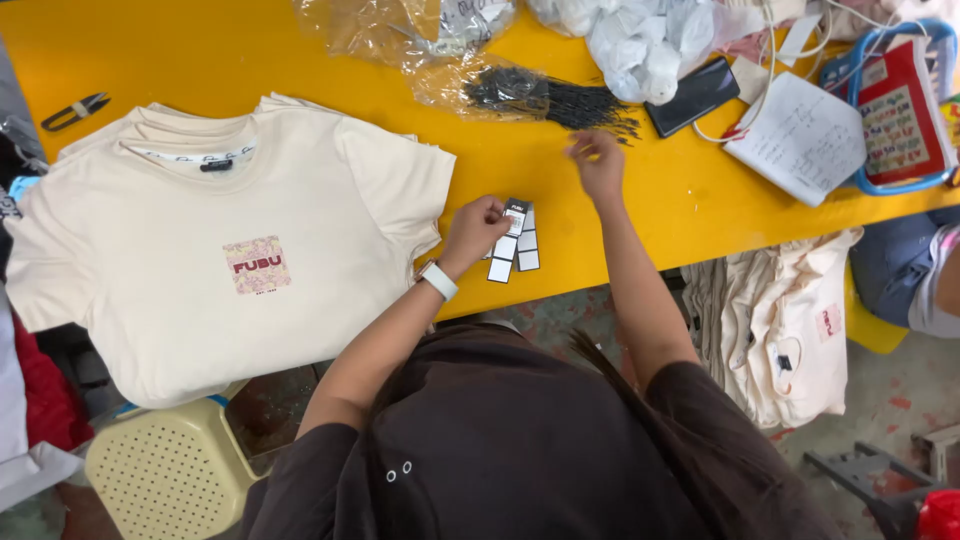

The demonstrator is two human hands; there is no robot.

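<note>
My left hand (473,232) is closed on a small stack of black-and-white paper hang tags (513,240), held just over the yellow table (300,60) near its front edge. My right hand (598,162) hovers farther back, fingers bent, beside a bundle of thin black tag strings (560,100) spilling from a clear plastic bag; whether it pinches a string is not visible. To the left lies a stack of cream T-shirts (200,250), the top one face up with a small square print on the chest. A white band sits on my left wrist.
Small thread snips (75,110) rest at the table's far left. At the back right are crumpled plastic bags (640,40), a black phone (692,96), a written notebook (800,135) and a blue basket (900,100). More cream shirts (780,330) hang at the right, a perforated stool (165,470) stands below.
</note>
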